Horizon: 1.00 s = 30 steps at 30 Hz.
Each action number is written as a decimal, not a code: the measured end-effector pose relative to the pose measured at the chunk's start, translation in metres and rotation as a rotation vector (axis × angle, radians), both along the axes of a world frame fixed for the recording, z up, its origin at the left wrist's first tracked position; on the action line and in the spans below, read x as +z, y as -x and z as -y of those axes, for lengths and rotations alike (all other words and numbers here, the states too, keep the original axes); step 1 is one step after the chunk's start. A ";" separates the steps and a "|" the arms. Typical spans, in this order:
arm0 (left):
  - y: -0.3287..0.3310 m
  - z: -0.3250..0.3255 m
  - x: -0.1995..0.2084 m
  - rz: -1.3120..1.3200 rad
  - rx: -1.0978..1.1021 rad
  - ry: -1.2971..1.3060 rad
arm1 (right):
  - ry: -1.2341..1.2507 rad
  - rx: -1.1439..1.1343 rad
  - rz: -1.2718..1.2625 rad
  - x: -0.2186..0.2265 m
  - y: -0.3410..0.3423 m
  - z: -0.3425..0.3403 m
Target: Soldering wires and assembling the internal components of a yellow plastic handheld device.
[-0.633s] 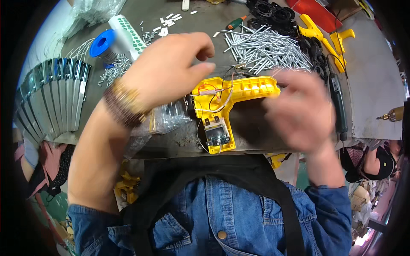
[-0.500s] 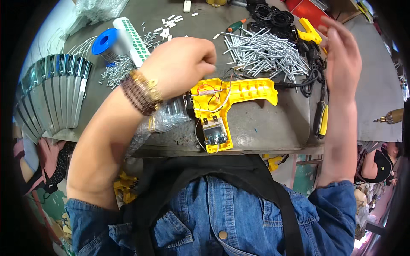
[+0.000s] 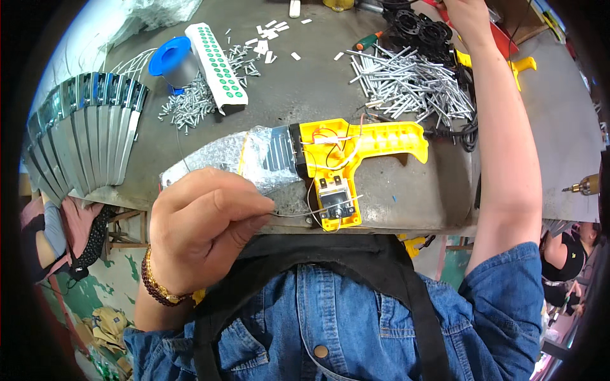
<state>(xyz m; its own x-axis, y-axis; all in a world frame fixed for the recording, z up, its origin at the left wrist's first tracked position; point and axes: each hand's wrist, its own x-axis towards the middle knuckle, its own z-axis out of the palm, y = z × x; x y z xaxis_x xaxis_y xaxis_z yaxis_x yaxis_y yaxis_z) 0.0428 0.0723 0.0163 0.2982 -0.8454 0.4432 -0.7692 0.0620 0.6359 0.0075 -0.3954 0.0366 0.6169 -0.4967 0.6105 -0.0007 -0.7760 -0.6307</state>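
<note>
My left hand is closed in a pinch on a thin solder wire. The wire's free end crosses over a small switch-like part in the grip of an open yellow housing. That housing lies on the bench with red, black and white wires showing inside. At its left end sits a black collar, with a plate in bubble wrap beyond it. My right hand reaches to the far right, beside a red bin; the upper edge cuts it off and its fingers are unclear.
A blue spool stands among loose screws, beside a white strip with green dots. Metal rods lie heaped at centre right, near a green-and-orange screwdriver and black round parts. Metal blades fan out at left.
My left hand has come down and nearer, and solder wire now shows in its pinch. My right hand has moved farther away, up to the red bin.
</note>
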 end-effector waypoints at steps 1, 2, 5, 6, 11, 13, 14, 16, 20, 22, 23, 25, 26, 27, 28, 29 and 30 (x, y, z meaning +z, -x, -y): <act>0.001 0.004 0.001 0.007 -0.028 0.041 | -0.112 0.016 0.049 0.006 0.010 0.000; 0.002 0.007 0.002 0.015 -0.057 0.083 | -0.093 0.007 0.053 0.008 0.015 0.004; 0.005 0.007 0.006 0.008 -0.132 0.042 | -0.241 -0.103 0.134 0.003 0.021 0.009; 0.004 0.009 0.005 0.017 -0.132 0.063 | -0.225 -0.177 0.068 0.003 0.019 0.005; 0.010 0.007 -0.002 0.099 -0.090 0.108 | -0.370 0.415 -0.008 -0.011 -0.008 -0.006; 0.010 0.008 -0.002 0.134 -0.081 0.067 | -0.828 0.567 0.225 -0.009 -0.016 0.004; 0.010 0.010 -0.003 0.133 -0.061 0.095 | -0.664 0.602 0.224 -0.009 -0.018 0.014; 0.006 0.003 -0.011 0.116 -0.001 0.088 | -0.858 0.882 0.228 0.008 -0.022 -0.013; 0.001 0.008 -0.019 0.060 0.126 0.113 | 0.122 0.306 0.314 0.044 0.037 -0.062; -0.003 0.015 -0.023 0.066 0.126 0.092 | -0.368 0.395 0.628 0.039 0.073 -0.119; -0.002 0.017 -0.025 0.046 0.136 0.095 | -0.475 0.463 0.600 0.033 0.089 -0.130; -0.002 0.023 -0.023 0.008 0.116 0.075 | -0.659 0.532 0.536 0.015 0.118 -0.153; -0.001 0.023 -0.024 -0.026 0.117 0.047 | -0.855 0.618 0.466 0.002 0.124 -0.162; -0.001 0.025 -0.024 -0.030 0.121 0.039 | -0.873 0.521 0.436 -0.011 0.125 -0.170; -0.001 0.027 -0.024 -0.022 0.105 0.035 | -0.884 0.417 0.408 -0.019 0.125 -0.177; 0.000 0.029 -0.024 -0.013 0.090 0.030 | -0.920 0.463 0.392 -0.024 0.123 -0.179; 0.001 0.029 -0.026 -0.016 0.088 0.025 | -0.891 0.397 0.379 -0.025 0.120 -0.184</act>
